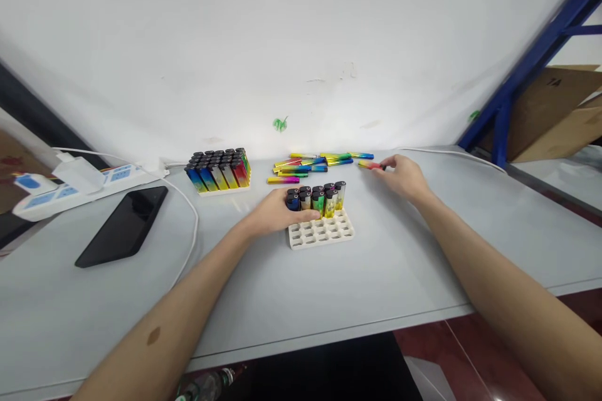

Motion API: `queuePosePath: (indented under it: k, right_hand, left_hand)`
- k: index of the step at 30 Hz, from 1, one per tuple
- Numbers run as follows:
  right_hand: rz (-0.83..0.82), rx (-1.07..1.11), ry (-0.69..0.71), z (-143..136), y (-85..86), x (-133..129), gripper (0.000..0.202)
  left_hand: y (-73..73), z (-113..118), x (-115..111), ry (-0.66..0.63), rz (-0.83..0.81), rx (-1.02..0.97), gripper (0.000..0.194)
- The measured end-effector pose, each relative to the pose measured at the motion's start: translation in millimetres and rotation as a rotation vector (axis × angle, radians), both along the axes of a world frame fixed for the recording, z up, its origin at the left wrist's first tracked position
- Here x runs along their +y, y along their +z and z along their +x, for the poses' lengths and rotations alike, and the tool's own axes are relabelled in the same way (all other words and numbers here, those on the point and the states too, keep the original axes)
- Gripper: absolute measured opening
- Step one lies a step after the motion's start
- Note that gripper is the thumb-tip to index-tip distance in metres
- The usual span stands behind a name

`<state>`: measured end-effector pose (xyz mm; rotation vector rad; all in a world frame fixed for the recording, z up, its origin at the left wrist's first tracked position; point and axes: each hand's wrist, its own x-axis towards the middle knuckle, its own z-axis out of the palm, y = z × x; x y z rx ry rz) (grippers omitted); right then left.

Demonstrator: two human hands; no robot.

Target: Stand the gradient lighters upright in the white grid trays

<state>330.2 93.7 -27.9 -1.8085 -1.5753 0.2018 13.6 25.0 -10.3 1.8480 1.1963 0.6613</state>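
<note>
We would judge the lighter (369, 165) in our right hand (405, 178) to be light and stiff, with a smooth, shiny body that could slip or roll under a loose touch; its hard shell seems sturdy enough for a gentle pinch, though we would not squeeze or knock it hard. The sides, close to the dark top, look like the best place to take hold of it, clear of the top's small parts. It points away from our right fingertips, toward the left, its coloured body out in front and its dark end between thumb and fingers, which are closed in a light pinch. We cannot tell whether its underside touches the table (376, 288). Our left hand (277, 212) bends round the left end of the white tray (322, 239), thumb across the front of the standing lighters (318, 202); the other fingers are mostly hidden, so we cannot tell how firmly they close. The loose lighters (301, 168) lie behind this tray, between our hands, and the packed lighters (219, 172) stand farther left.
</note>
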Motion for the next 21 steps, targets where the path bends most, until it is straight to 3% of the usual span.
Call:
queuePosePath:
  k: [4, 6, 15, 21]
  right_hand:
    - [0.044, 0.595, 0.189, -13, 11.5, -6, 0.027]
    - [-0.002, 0.751, 0.267, -22, 16.6, -12, 0.030]
    - [-0.176, 0.899, 0.350, -47, 18.3, -24, 0.031]
    - [-0.333, 0.983, 0.533, -53, 23.9, -35, 0.036]
  left_hand:
    - [1.5, 1, -1, 0.003, -0.028, -0.009, 0.040]
    - [3.1, 1, -2, 0.001, -0.040, -0.009, 0.040]
    - [3.0, 1, -2, 0.010, -0.012, 0.026, 0.041]
    - [-0.1, 0, 0, 0.003, -0.013, 0.022, 0.044]
